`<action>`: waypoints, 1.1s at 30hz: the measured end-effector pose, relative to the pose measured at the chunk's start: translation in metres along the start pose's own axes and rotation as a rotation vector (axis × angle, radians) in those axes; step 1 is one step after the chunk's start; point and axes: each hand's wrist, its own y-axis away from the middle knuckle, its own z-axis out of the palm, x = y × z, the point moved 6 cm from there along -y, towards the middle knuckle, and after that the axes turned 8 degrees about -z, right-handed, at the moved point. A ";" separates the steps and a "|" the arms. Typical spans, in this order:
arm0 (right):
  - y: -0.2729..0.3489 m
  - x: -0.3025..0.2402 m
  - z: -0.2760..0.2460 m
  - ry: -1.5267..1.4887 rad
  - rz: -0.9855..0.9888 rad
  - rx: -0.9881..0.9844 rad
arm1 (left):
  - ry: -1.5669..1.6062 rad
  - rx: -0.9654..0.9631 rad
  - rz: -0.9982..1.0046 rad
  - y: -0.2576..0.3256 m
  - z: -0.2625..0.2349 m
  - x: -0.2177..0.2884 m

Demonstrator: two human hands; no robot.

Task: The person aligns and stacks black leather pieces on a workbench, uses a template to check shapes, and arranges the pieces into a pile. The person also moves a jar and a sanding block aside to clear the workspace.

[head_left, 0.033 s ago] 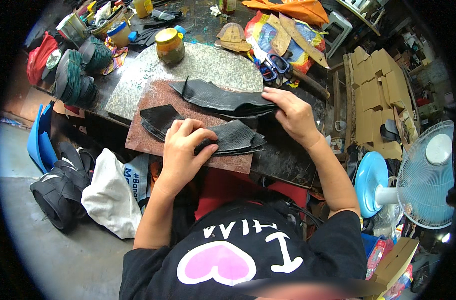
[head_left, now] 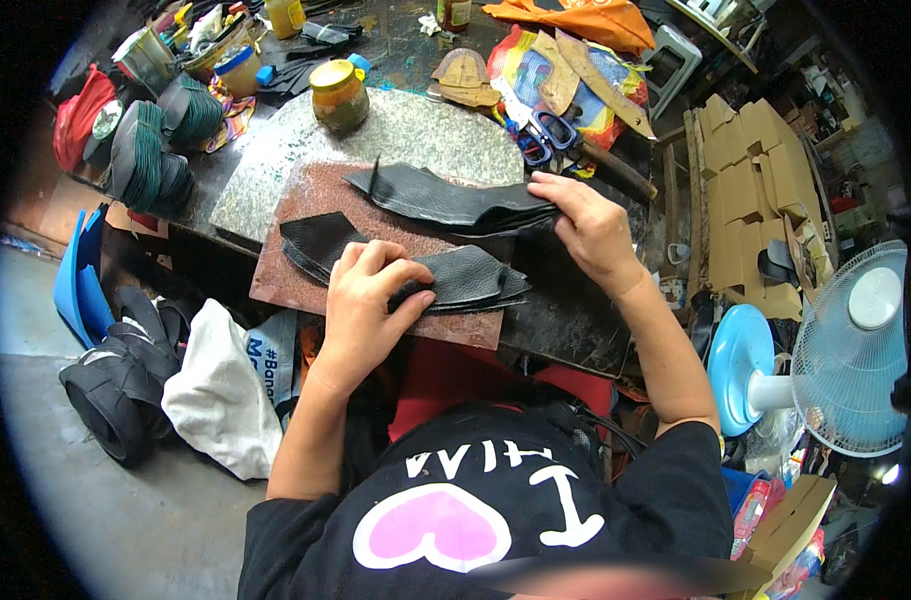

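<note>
Two stacks of curved black leather pieces lie on a reddish-brown board. My left hand (head_left: 371, 300) has curled fingers and thumb closed on the middle of the near leather stack (head_left: 466, 275), pressing it against the board (head_left: 296, 285). The far leather stack (head_left: 436, 200) stretches above it, its right end pinched between the thumb and fingers of my right hand (head_left: 594, 228). A narrow strip or corner stands up near the far stack's left end. My palms and fingers hide parts of both stacks.
Beyond the board is a speckled stone slab (head_left: 266, 180) bearing a glass jar (head_left: 340, 95) with a yellow lid. Blue-handled scissors (head_left: 551, 140) and a wooden-handled tool (head_left: 621, 170) lie at the far right. Spools of dark green cord (head_left: 146, 160) stand left; a fan (head_left: 851, 340) stands right.
My right hand and the far leather stack have shifted very slightly to the right. My left hand stays in place on the near stack.
</note>
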 end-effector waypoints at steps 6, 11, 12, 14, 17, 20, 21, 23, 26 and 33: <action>-0.018 -0.013 -0.081 0.033 0.148 0.052 | 0.007 0.001 0.007 0.001 0.000 -0.001; -0.032 -0.049 -0.171 0.213 0.026 0.078 | 0.007 0.006 0.007 0.001 0.000 -0.001; -0.033 -0.056 -0.186 0.312 0.038 0.021 | 0.003 0.008 0.009 0.001 0.000 -0.001; -0.036 -0.059 -0.201 0.292 0.060 0.024 | 0.001 0.016 0.016 0.001 0.000 -0.002; -0.047 -0.045 -0.206 0.467 0.189 -0.045 | 0.006 0.016 0.019 0.001 0.001 -0.003; -0.069 -0.017 -0.190 0.532 0.180 -0.131 | 0.005 0.017 0.021 0.002 0.001 -0.003; -0.071 -0.007 -0.187 0.530 0.226 -0.147 | 0.008 0.016 0.016 0.002 0.001 -0.003; -0.079 0.001 -0.183 0.540 0.136 -0.026 | 0.012 0.018 0.012 0.002 0.001 -0.003; -0.071 0.015 -0.164 0.523 0.126 0.060 | 0.002 0.027 0.026 0.002 0.001 -0.003; -0.007 0.039 -0.026 0.822 -0.224 -0.088 | 0.000 0.005 0.017 0.004 0.003 -0.006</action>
